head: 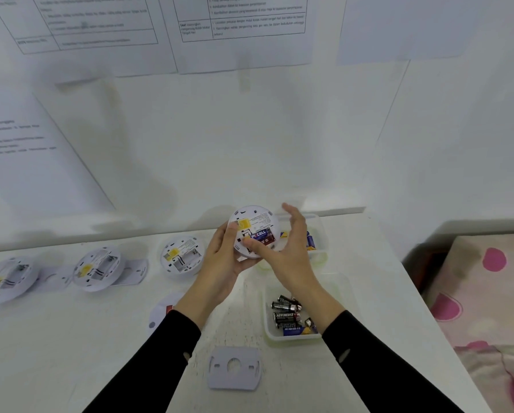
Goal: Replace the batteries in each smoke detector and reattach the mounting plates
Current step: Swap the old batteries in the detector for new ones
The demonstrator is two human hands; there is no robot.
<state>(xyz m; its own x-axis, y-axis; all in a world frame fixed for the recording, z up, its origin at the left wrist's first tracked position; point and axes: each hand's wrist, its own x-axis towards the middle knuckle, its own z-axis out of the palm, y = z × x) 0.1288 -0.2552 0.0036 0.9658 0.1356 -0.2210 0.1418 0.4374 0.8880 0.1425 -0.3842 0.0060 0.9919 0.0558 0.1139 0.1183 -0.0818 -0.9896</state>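
Note:
My left hand [223, 263] grips a white round smoke detector [257, 222] from its left side and holds it up, back facing me. A blue and red battery [263, 234] sits in its compartment. The thumb of my right hand [288, 245] presses on the battery while the fingers stay spread and straight. A loose white mounting plate [234, 368] lies flat on the table near me. Three more detectors [183, 257] [99, 268] [6, 277] lie back up in a row to the left, their battery bays showing.
A clear tub [269, 332] holding several black and blue batteries stands under my right forearm. Another clear tub [319, 234] with blue batteries sits behind my right hand. A white disc [160, 311] lies by my left wrist. The table's right edge borders a pink patterned bed [488, 293].

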